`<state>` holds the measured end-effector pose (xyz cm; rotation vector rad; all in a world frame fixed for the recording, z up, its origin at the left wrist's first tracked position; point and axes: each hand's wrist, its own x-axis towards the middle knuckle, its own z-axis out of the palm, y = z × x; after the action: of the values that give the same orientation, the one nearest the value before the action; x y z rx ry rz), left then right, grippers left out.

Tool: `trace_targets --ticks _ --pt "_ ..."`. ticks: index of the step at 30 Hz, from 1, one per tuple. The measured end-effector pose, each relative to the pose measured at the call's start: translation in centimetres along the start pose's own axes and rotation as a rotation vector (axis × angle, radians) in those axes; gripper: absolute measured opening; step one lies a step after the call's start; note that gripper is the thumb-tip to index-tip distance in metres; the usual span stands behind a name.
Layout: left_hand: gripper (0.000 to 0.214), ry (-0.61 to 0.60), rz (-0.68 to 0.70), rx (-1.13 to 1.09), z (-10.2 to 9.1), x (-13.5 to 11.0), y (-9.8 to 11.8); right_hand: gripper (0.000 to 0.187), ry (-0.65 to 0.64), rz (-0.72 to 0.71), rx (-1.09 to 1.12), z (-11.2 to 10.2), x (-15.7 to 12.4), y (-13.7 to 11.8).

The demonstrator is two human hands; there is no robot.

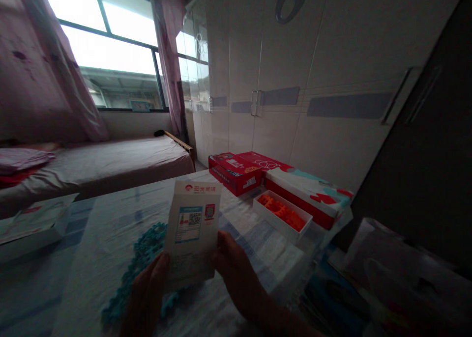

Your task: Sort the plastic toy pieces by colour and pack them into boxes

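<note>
I hold a white paper leaflet [192, 231] upright in front of me, with a red logo at its top and QR codes on a blue panel. My left hand [145, 297] grips its lower left edge, thumb on the front. My right hand [236, 273] pinches its lower right edge. Behind the leaflet a teal toothed plastic piece [142, 258] lies on the table's pale cloth [92, 258].
A red box [234, 172], a longer red-and-white box [306, 194] and an open white tray of orange pieces [282, 214] sit at the table's far right. A white box [31, 226] is at the left. A bed [96, 162], window and wardrobe lie beyond.
</note>
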<state>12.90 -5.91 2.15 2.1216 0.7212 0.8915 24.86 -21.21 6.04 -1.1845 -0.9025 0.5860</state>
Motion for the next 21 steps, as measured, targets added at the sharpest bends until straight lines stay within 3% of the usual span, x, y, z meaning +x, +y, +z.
trace_targets --ticks 3,6,8,10,13,15,18,21 --pt "0.045 -0.108 0.047 -0.064 0.4 -0.6 0.3 0.034 0.112 -0.025 -0.111 -2.4 0.3 -0.6" --pt "0.05 -0.26 0.115 -0.209 0.6 -0.4 1.2 0.042 0.333 -0.077 -0.546 -8.5 1.0 -2.4" --pt "0.051 -0.267 0.124 -0.261 0.8 0.0 1.6 0.046 0.463 -0.101 -0.871 -13.5 1.7 -3.8" --pt "0.05 -0.233 0.105 -0.254 0.9 0.5 1.5 0.046 0.534 -0.002 -1.16 -18.1 2.6 -4.9" --pt "0.05 -0.217 0.085 -0.238 1.0 1.0 1.1 0.046 0.451 0.223 -1.441 -22.7 3.5 -5.2" --pt "0.051 -0.213 0.085 -0.227 1.0 1.0 1.0 0.045 0.363 0.309 -1.54 -24.1 3.8 -4.7" --pt "0.05 -0.22 0.095 -0.208 0.9 0.9 1.0 0.044 0.273 0.319 -1.666 -24.2 3.7 -3.7" --pt "0.049 -0.229 0.104 -0.193 0.8 0.8 0.9 0.044 0.322 0.282 -1.768 -22.9 3.4 -3.4"
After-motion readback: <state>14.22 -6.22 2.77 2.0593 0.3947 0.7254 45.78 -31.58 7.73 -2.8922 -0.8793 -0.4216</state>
